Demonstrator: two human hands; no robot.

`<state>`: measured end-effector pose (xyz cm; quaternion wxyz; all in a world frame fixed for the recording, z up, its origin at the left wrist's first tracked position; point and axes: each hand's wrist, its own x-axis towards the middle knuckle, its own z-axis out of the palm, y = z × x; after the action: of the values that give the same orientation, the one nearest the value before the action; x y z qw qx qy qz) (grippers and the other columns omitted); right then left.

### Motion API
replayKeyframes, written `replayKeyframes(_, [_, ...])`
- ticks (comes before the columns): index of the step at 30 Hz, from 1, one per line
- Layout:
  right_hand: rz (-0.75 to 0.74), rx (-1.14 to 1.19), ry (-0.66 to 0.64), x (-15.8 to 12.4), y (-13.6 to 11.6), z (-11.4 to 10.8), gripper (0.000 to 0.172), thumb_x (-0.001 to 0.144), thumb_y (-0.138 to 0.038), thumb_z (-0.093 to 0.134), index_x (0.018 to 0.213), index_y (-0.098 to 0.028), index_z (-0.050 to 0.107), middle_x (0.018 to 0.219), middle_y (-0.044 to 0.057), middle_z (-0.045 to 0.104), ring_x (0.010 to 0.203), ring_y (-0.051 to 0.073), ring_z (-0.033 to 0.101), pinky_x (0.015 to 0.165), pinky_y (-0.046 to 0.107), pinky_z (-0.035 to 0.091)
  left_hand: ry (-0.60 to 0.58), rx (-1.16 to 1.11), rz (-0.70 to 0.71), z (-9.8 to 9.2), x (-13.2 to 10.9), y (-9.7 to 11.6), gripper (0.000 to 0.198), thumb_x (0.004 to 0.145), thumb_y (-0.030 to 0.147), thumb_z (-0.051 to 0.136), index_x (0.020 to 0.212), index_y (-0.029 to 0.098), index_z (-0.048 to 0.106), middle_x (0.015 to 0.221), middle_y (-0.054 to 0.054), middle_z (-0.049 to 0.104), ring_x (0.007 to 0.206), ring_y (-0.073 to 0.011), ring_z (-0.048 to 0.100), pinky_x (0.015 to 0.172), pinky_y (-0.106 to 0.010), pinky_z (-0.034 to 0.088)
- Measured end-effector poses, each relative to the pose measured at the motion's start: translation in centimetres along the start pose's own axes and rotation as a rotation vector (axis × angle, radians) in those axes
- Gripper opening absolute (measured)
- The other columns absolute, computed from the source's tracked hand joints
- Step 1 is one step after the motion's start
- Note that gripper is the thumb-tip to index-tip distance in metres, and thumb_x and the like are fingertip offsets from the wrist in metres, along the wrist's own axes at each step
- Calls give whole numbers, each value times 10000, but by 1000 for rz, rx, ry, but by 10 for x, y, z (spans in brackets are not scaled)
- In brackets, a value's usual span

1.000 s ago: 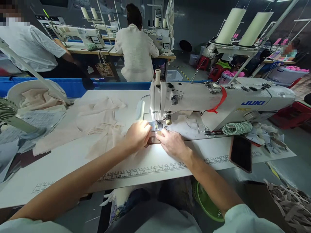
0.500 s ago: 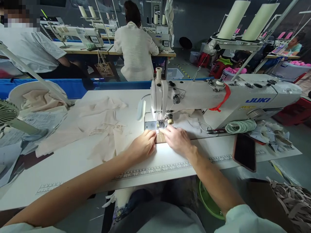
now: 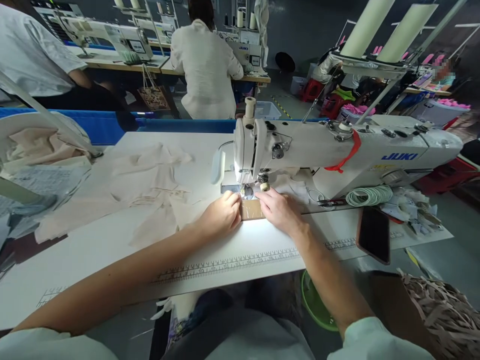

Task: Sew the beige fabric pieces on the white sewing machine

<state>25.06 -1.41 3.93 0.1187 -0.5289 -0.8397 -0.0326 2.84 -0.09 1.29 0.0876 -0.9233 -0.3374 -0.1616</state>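
Note:
My left hand (image 3: 222, 212) is closed, its fingertips pinched together just left of the presser foot (image 3: 245, 190) of a white sewing machine (image 3: 300, 147). Whatever it pinches is too small and hidden to name. To the right of the foot, my right hand (image 3: 279, 211) reaches in with thumb and fingers drawn together; what lies between them cannot be made out. A brown plate (image 3: 252, 210) shows on the machine bed between the hands. Pale fabric (image 3: 290, 186) lies under the machine arm, behind my right hand.
Thin beige fabric pieces (image 3: 150, 187) spread over the left of the table (image 3: 112, 245). A phone (image 3: 373, 235), coiled green cord (image 3: 369, 195) and scraps (image 3: 408, 207) lie at right. A fan stand (image 3: 18, 192) is far left. Co-workers sit ahead.
The view has shifted slightly. Both hands stay at the presser foot; my right hand has moved a little away from the left, and the small white piece between them no longer shows.

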Motion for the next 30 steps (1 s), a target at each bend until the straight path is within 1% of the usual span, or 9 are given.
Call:
replayKeyframes(4, [28,104,18,1,-1,4,378,1026,-186,453,1253,-219,753,1137,86,761,837,203,685,706,307,483,1,-6,11,-2,0,0,275,957,117,469,939,126,743,997,-163,702,908,-276,598,827,-400,560])
replayKeyframes(6, [75,198,31,6,0,5,334,1039,-226,471,1199,-207,764,1141,93,767,893,208,696,723,297,480,9,-10,15,-2,-1,-1,275,964,125,470,951,124,744,997,-160,702,902,-275,595,827,-400,559])
replayKeyframes(8, [158,260,23,15,2,4,288,1051,-280,492,1066,-203,769,1023,84,782,855,201,694,698,282,452,12,-6,20,-2,-1,-1,277,971,132,466,963,117,743,991,-157,700,891,-271,591,812,-392,556])
replayKeyframes(10, [246,293,6,24,6,3,284,1054,-316,507,924,-215,738,841,49,765,752,185,670,662,269,410,10,-11,20,-2,-1,-2,268,972,143,475,958,111,740,985,-159,694,883,-270,587,791,-386,550])
replayKeyframes(13, [289,331,19,31,9,3,311,1050,-338,518,804,-232,676,697,9,712,668,165,633,646,255,369,-2,-29,12,0,-1,-2,255,967,156,489,934,115,738,981,-163,688,881,-275,585,776,-390,545])
replayKeyframes(18, [280,303,114,18,5,9,334,1062,-422,486,889,-236,704,759,34,744,715,172,653,625,254,333,9,30,38,3,-1,-4,293,972,155,457,897,108,735,977,-171,697,866,-277,589,773,-388,558])
replayKeyframes(21, [272,266,101,14,0,12,380,1073,-455,457,918,-239,729,815,52,770,725,175,660,623,265,324,49,24,40,4,0,-7,285,967,153,457,924,107,735,998,-166,708,878,-272,602,781,-377,572])
replayKeyframes(26, [318,239,42,25,-1,13,378,1067,-413,500,818,-230,716,729,51,744,716,187,662,627,278,308,63,-7,7,4,3,-11,285,970,151,450,965,110,732,1057,-166,720,923,-270,623,816,-373,585])
replayKeyframes(30, [326,234,77,27,3,14,385,1055,-444,526,793,-227,709,697,49,730,700,187,650,614,275,297,34,-20,-24,3,4,-9,282,965,159,463,989,111,740,1067,-168,723,930,-277,631,833,-387,590])
